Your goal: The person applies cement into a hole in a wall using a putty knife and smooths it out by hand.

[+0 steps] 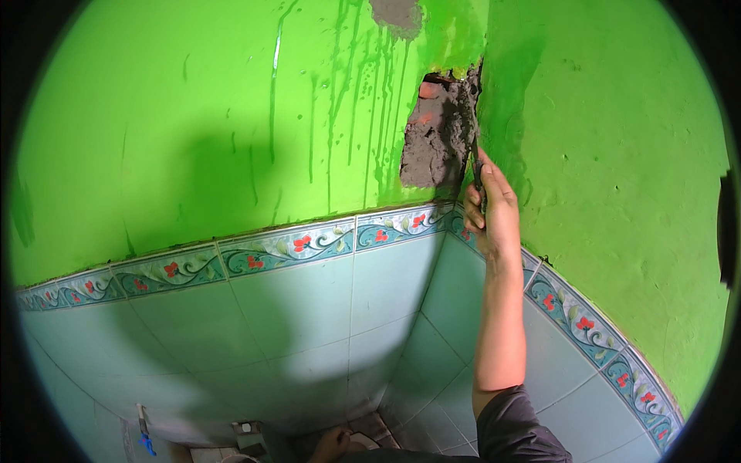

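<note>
My right hand is raised to the wall corner, fingers wrapped round the dark handle of a trowel. The trowel is seen nearly edge-on, its blade against the right side of a broken-out patch in the green wall. Wet grey mortar fills much of this patch, with bits of red brick showing near its upper left. Low in the picture, my left hand is partly visible in shadow; its fingers are too dim to make out.
Green painted walls with wet drips meet at the corner above a floral tile border and pale green tiles. A second grey patch is higher up. At lower left is a blue-handled tap.
</note>
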`<state>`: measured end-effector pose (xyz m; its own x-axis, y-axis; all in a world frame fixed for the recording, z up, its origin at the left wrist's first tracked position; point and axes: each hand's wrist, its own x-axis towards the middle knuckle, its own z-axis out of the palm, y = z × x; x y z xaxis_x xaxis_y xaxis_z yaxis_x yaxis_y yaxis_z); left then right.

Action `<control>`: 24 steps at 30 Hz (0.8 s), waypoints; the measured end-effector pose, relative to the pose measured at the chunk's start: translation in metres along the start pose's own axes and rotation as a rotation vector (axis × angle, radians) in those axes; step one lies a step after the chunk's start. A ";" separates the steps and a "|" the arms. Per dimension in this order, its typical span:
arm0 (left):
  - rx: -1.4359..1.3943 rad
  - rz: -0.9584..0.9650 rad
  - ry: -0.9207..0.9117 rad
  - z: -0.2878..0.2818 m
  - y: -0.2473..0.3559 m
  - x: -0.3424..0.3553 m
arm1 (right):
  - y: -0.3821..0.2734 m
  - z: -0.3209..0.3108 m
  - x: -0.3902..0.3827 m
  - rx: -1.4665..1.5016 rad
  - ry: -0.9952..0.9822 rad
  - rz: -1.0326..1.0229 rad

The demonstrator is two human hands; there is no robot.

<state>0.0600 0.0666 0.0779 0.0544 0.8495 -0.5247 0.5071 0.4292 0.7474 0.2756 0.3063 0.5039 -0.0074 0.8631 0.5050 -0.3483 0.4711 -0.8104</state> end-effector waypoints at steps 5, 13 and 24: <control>0.064 0.002 0.018 0.002 -0.018 0.009 | 0.021 0.002 -0.001 -0.392 0.060 -0.221; 0.077 0.025 0.089 0.001 -0.010 0.006 | 0.084 -0.017 -0.032 -0.748 0.132 -0.487; 0.050 0.062 0.101 -0.001 -0.003 0.002 | 0.082 -0.013 -0.037 -0.188 0.121 -0.056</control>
<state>0.0581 0.0675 0.0752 0.0012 0.9014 -0.4329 0.5481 0.3615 0.7543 0.2597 0.3155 0.4143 0.1234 0.8447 0.5209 -0.1642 0.5350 -0.8287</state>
